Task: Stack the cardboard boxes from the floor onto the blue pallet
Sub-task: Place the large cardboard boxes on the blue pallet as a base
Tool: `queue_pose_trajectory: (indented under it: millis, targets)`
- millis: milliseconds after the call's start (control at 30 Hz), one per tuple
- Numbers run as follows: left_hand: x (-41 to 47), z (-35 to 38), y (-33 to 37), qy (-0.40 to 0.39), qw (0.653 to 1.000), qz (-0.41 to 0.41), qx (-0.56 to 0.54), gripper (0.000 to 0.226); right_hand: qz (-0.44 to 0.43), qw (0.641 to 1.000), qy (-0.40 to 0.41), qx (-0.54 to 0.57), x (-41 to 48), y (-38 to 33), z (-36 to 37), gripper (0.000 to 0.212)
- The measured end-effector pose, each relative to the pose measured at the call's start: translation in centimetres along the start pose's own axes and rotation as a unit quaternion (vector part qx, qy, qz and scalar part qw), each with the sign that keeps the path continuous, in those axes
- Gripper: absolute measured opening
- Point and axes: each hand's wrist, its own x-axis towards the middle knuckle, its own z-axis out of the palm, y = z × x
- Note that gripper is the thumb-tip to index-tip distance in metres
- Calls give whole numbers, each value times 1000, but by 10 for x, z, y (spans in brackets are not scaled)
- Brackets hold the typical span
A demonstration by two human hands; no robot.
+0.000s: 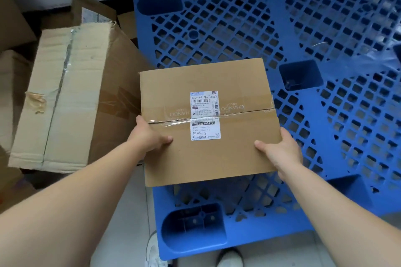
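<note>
Both hands on one sealed cardboard box (236, 84). Left hand (149, 136) grips the box's left edge, thumb on top, the other fingers (140, 119) curled down the side. Right hand (280, 149) grips the right edge the same way, thumb flat on the top face, fingers (286, 134) wrapped round the edge. So both sets of fingers are clamped on the box; the fingertips underneath are hidden.

The box sits between the two hands, top face up and about level, over the near-left part of the blue pallet (325, 28). Cannot tell if it touches the pallet or hangs above it. A white shipping label (205, 115) lies mid-top between the thumbs, and clear tape (240, 112) runs along the seam across it.

Left of the left-hand fingers, a big crumpled carton (65, 97) lies on the floor (121, 212), just beside the pallet's edge. More brown cardboard (93, 8) beyond it, by the wall. Below the hands, white shoes (230, 258) at the pallet's near edge.
</note>
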Motion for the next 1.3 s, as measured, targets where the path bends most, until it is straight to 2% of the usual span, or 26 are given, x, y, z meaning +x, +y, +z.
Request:
queue_pose_trajectory:
  millis: [200, 333, 467, 633, 767, 933, 1100, 1300]
  targets:
    - [5, -22, -8, 22, 1000, -2, 7, 89, -33, 999, -22, 1, 1, -10, 15, 75]
    - [5, -19, -4, 28, 999, -6, 19, 97, -29, 999, -12, 3, 7, -11, 16, 70]
    - [8, -17, 0, 36, 999, -7, 21, 99, -9, 998, -28, 61, 19, -18, 14, 72]
    - [10, -16, 2, 33, 999, -12, 29, 104, -8, 997, -61, 36, 21, -19, 13, 78]
    - [11, -21, 6, 43, 996, 7, 73, 104, -9, 996, -75, 48, 24, -21, 13, 74]
    - [6, -29, 10, 13, 993, 8, 119, 104, -8, 997, -65, 27, 20, -24, 20, 79]
    - [4, -26, 6, -26, 995, -76, 67, 87, 0, 997, -65, 48, 16, -32, 25, 75]
    - [11, -28, 1, -34, 996, -58, 51, 60, -6, 995, -58, 83, 25, -33, 26, 71]
